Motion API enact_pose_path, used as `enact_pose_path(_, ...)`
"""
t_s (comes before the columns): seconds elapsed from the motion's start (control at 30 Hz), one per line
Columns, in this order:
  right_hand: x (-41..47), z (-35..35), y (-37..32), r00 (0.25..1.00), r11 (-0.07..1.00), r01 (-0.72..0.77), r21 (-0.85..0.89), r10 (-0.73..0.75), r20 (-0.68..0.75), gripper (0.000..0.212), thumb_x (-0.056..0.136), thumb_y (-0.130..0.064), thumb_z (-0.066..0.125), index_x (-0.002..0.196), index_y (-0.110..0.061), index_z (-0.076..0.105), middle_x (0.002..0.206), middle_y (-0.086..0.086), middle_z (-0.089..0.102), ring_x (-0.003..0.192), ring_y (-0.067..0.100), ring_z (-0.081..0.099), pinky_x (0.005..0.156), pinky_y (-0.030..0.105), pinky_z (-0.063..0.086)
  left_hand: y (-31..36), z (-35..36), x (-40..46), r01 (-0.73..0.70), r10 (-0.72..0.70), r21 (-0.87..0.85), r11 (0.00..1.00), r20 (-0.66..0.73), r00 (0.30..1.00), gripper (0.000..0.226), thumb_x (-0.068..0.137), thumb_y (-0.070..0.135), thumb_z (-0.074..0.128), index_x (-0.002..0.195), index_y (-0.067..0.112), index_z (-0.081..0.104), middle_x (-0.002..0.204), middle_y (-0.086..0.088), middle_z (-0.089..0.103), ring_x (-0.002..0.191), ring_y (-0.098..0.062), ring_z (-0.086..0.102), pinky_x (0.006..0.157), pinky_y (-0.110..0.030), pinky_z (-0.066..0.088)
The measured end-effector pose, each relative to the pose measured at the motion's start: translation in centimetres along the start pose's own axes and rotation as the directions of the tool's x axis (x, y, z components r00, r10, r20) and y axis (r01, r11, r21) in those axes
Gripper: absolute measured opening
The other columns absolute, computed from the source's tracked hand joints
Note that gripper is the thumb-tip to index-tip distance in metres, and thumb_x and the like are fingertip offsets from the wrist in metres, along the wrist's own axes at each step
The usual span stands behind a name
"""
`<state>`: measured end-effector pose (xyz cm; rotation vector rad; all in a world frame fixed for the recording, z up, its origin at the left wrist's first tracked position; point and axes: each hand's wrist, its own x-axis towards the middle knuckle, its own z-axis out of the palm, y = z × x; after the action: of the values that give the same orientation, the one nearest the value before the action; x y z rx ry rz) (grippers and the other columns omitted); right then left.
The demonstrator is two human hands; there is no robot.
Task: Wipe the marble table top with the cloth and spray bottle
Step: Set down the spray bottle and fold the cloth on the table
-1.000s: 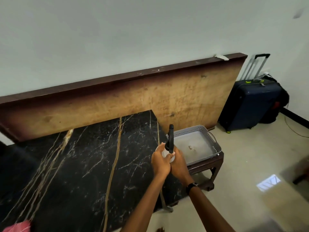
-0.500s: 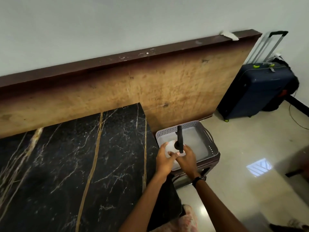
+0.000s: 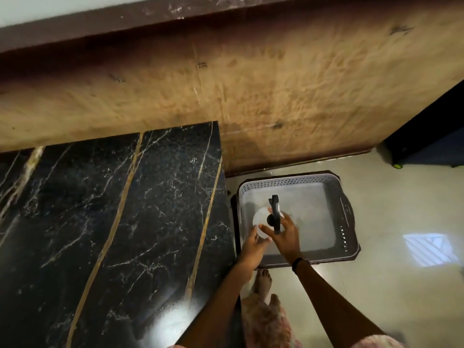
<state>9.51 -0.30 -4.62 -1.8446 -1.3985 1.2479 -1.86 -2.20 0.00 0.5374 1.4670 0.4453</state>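
Head view, looking steeply down. Nearest: patterned clothing at the bottom edge and a bare foot [image 3: 262,280] on the pale glossy floor [image 3: 376,285]. Both forearms reach forward; a dark band [image 3: 298,262] sits on the right wrist. Left hand [image 3: 252,244] has fingers lightly curled, fingertips touching the near-left side of the spray bottle [image 3: 261,218]; whether it actually grips, cannot tell. Right hand [image 3: 286,233] is wrapped around the bottle at its neck, fingers spread over the white body, black trigger head [image 3: 275,212] standing up between thumb and fingers. Bottle is held upright inside the grey perforated basket [image 3: 347,222]; contact with the basket floor not determinable. Basket rests on a dark low stool [image 3: 326,262], just right of the marble table top [image 3: 113,222]. Marble is black with white veins and gold streaks; a light glare lies near its front edge. Cloth not in view. Beyond: a large brown board [image 3: 276,84] leaning on the wall; dark blue suitcase [image 3: 431,139] at far right.
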Motion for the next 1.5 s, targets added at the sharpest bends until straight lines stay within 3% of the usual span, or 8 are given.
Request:
enact_pose_path(0.17, 1.8, 0.8, 0.6, 0.999, 0.999, 0.033, 0.013, -0.034, 0.037, 0.058, 0.078, -0.025, 0.077, 0.130, -0.012, 0.056, 0.138, 0.014, 0.050, 0.127, 0.025, 0.043, 0.103, 0.034, 0.035, 0.3, 0.3, 2.0, 0.010, -0.013, -0.051, 0.999, -0.064, 0.998, 0.058, 0.093, 0.010, 0.054, 0.145, 0.014, 0.030, 0.142, -0.008, 0.044, 0.128, -0.023, 0.046, 0.106, -0.034, 0.041)
enact_pose_path(0.33, 2.4, 1.7, 2.1, 0.999, 0.999, 0.034, 0.025, -0.035, 0.042, 0.057, 0.078, -0.023, 0.079, 0.129, -0.008, 0.057, 0.138, 0.016, 0.048, 0.128, 0.028, 0.044, 0.105, 0.039, 0.040, -0.2, 0.2, 3.0, 0.058, -0.058, -0.002, 0.998, -0.071, 0.996, 0.059, 0.093, 0.020, 0.055, 0.146, 0.020, 0.029, 0.146, -0.010, 0.044, 0.127, -0.025, 0.050, 0.107, -0.039, 0.042)
enact_pose_path(0.6, 2.6, 0.1, 1.5, 0.988, 0.994, 0.019, -0.108, -0.002, 0.154, 0.075, 0.071, -0.009, 0.083, 0.137, -0.005, 0.046, 0.148, 0.022, 0.035, 0.137, 0.036, 0.032, 0.109, 0.035, 0.027, 0.2, 0.2, 1.1, -0.006, 0.011, 0.053, 0.999, -0.096, 0.995, 0.061, 0.093, 0.022, 0.054, 0.147, 0.022, 0.025, 0.147, -0.006, 0.040, 0.131, -0.028, 0.045, 0.111, -0.045, 0.037)
enact_pose_path(0.73, 0.1, -2.5, -0.8, 0.998, 0.993, 0.054, -0.101, -0.057, -0.032, 0.063, 0.071, 0.005, 0.078, 0.129, -0.009, 0.057, 0.137, 0.016, 0.049, 0.128, 0.032, 0.045, 0.102, 0.053, 0.044, 2.1, 0.0, -2.2, -0.175, 0.176, 0.020, 0.984, -0.145, 0.974, 0.052, 0.093, 0.012, 0.054, 0.141, 0.013, 0.036, 0.145, -0.009, 0.042, 0.134, -0.027, 0.042, 0.111, -0.037, 0.037)
enact_pose_path(0.93, -6.0, -3.7, -9.3, 0.874, 0.940, 0.297, -0.171, -0.339, -0.348, 0.034, 0.084, 0.002, 0.067, 0.117, -0.006, 0.063, 0.116, 0.011, 0.061, 0.102, 0.023, 0.060, 0.082, 0.044, 0.056, 4.2, -4.3, -8.5, -0.397, 0.377, -0.095, 0.913, -0.174, 0.910, 0.027, 0.094, 0.011, 0.051, 0.119, 0.018, 0.058, 0.122, 0.003, 0.060, 0.116, -0.016, 0.057, 0.097, -0.031, 0.049)
enact_pose_path(1.07, -10.1, 1.6, -16.0, 0.852, 0.874, 0.461, -0.152, -0.484, -0.198, 0.028, 0.089, -0.005, 0.060, 0.115, -0.011, 0.064, 0.114, 0.002, 0.063, 0.106, 0.013, 0.058, 0.090, 0.035, 0.052, 3.6, -9.0, -12.4, -0.496, 0.451, -0.170, 0.852, -0.243, 0.859, 0.021, 0.095, 0.011, 0.050, 0.104, 0.024, 0.064, 0.112, 0.004, 0.067, 0.107, -0.012, 0.063, 0.094, -0.031, 0.051)
enact_pose_path(1.3, -16.7, 17.6, -23.9, 0.884, 0.884, 0.466, -0.024, -0.467, -0.012, 0.038, 0.088, 0.004, 0.058, 0.118, -0.019, 0.063, 0.113, -0.010, 0.060, 0.106, 0.004, 0.059, 0.091, 0.028, 0.052, -3.0, -24.7, -19.1, -0.540, 0.490, -0.142, 0.829, -0.280, 0.826, 0.023, 0.097, 0.010, 0.045, 0.114, 0.017, 0.060, 0.115, 0.001, 0.065, 0.104, -0.008, 0.064, 0.084, -0.023, 0.053)
enact_pose_path(1.5, -21.4, 31.6, -29.5, 0.852, 0.870, 0.489, 0.062, -0.492, 0.179, 0.032, 0.088, 0.000, 0.060, 0.114, -0.018, 0.064, 0.106, -0.009, 0.063, 0.094, 0.005, 0.063, 0.084, 0.020, 0.052, -10.0, -40.8, -24.5, -0.543, 0.426, -0.088, 0.835, -0.522, 0.739, 0.022, 0.096, 0.011, 0.048, 0.107, 0.025, 0.059, 0.113, 0.002, 0.066, 0.102, -0.012, 0.063, 0.079, -0.023, 0.050)
